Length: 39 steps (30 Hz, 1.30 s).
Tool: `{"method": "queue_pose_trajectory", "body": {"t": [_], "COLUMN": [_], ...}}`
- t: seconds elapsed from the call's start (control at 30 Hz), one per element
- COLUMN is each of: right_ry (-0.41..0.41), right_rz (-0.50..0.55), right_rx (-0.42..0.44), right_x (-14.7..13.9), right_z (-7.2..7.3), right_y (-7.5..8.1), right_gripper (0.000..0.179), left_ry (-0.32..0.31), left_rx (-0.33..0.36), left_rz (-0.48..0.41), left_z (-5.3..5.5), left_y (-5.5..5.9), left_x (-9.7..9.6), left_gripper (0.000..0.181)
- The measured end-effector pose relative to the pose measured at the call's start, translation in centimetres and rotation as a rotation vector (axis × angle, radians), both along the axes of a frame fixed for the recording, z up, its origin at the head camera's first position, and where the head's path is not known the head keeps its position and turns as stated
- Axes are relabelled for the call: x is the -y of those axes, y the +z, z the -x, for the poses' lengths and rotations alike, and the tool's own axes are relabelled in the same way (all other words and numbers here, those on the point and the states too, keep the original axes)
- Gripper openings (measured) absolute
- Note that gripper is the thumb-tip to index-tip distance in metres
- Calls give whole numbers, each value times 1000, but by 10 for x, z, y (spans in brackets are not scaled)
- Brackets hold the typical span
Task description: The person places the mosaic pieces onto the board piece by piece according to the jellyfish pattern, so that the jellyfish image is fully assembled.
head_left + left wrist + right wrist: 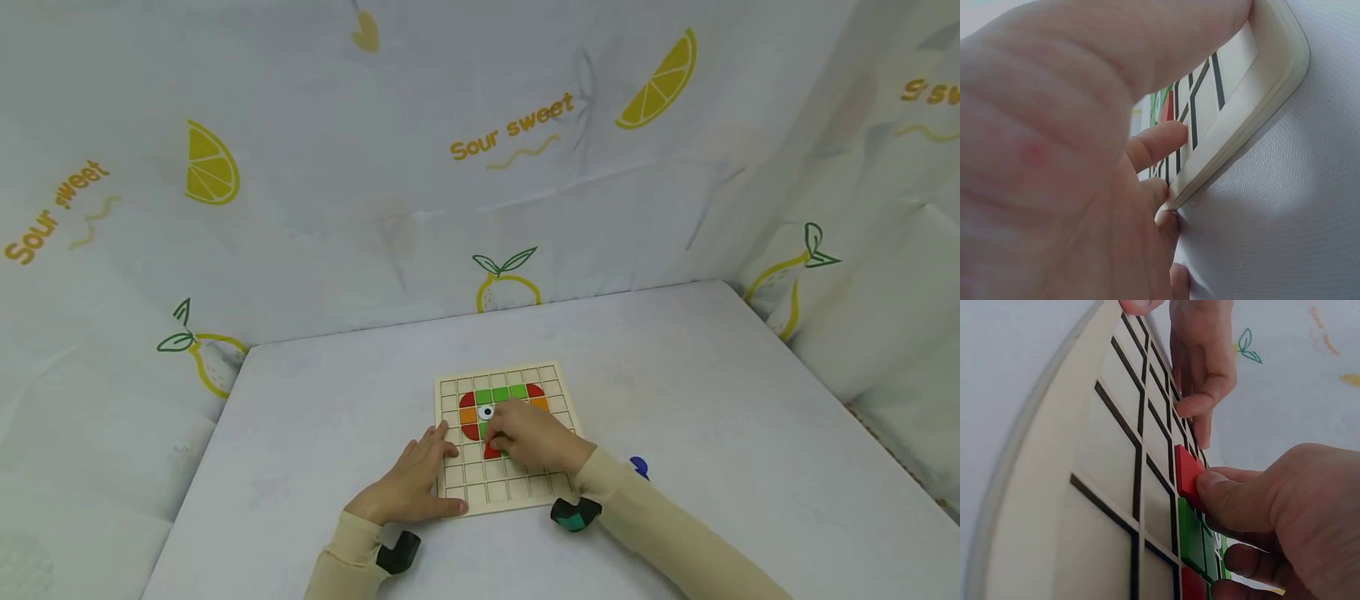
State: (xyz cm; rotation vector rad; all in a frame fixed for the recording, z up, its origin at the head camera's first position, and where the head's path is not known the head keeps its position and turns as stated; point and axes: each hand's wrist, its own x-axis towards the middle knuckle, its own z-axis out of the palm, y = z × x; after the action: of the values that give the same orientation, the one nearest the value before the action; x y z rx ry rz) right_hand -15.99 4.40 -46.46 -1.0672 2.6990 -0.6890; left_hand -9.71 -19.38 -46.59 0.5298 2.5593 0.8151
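Observation:
A square wooden grid board lies on the table, with coloured tiles set into its cells. My left hand rests spread along the board's left side, thumb at the near left corner and fingers over the left edge. My right hand is over the middle of the board and covers part of the pattern. Its thumb and fingertips pinch a red tile at the pattern's lower left, beside a green tile. A round eye tile sits among green, orange and red tiles above the fingers.
Right of the board, a small blue piece lies by the right sleeve, which partly hides it. A white cloth wall with lemon prints stands behind the table. Black wrist mounts show at both cuffs.

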Motion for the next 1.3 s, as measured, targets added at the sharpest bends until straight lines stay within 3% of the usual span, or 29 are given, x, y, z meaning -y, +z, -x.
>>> {"method": "queue_pose_trajectory", "body": {"t": [0.53, 0.87, 1.3], "right_ry": [-7, -67, -146], "right_rz": [-66, 97, 146], "right_rx": [-180, -80, 23], "right_x": [2, -23, -95], "right_z": [-12, -16, -24], "right_y": [-1, 19, 45], "right_gripper": [9, 31, 28], "left_ry": [-13, -6, 3], "left_rx": [-16, -23, -15], "left_rz": [12, 19, 25], "left_z": [0, 2, 1], "left_y": [0, -2, -1], "left_x": [-1, -3, -2], "left_gripper": [63, 62, 64]}}
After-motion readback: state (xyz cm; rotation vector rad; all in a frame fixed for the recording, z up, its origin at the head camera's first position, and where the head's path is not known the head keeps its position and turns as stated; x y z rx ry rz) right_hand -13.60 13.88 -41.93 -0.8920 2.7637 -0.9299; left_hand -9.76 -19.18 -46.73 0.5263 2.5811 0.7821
